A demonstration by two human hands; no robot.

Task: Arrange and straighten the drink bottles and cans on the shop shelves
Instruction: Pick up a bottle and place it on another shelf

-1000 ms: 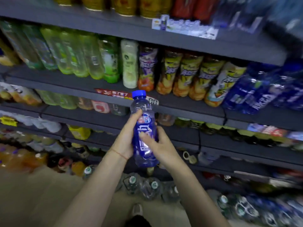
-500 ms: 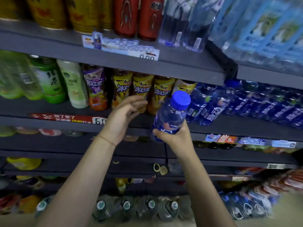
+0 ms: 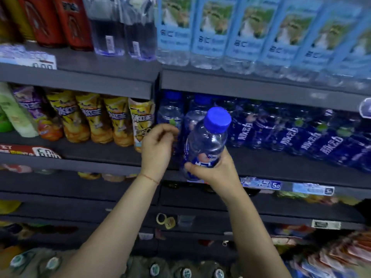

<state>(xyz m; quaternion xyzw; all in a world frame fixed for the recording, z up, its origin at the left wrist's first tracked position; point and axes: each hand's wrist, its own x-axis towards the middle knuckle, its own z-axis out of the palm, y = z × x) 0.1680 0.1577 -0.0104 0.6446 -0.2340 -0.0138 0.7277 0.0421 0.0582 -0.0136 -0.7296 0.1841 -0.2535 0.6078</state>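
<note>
Bottle of clear plastic with a blue cap and blue label (image 3: 206, 145), gripped low by the right hand (image 3: 212, 169) at frame centre, tilts cap-first toward matching blue-labelled bottles (image 3: 291, 137) just behind, while the left hand (image 3: 158, 145), fingers loosely curled, holds nothing.

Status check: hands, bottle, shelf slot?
Right hand grips clear blue-capped plastic bottle by its lower body, tilted toward row of matching blue-label bottles. Left hand loosely curled beside it, empty. Nothing blocking seen.
</note>
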